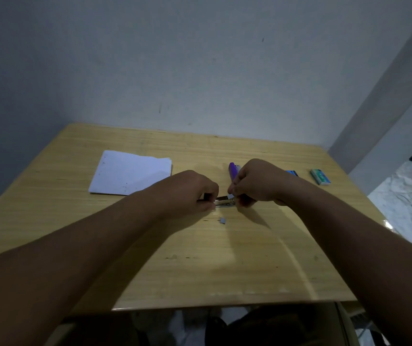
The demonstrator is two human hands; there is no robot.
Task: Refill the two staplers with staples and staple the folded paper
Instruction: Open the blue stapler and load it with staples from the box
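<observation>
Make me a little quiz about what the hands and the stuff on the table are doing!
1. True or false: the folded paper lies left of both hands.
2. What colour is the stapler lying beyond the right hand?
3. The left hand grips: A) the metal stapler B) the green staple box C) paper.

Key: 1 true; 2 purple; 3 A.

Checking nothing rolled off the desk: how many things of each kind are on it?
Staplers: 2, purple stapler, metal stapler held in both hands
Staple boxes: 2, green box, blue box
Paper: 1
Loose staple strip: 1
Total: 6
</observation>
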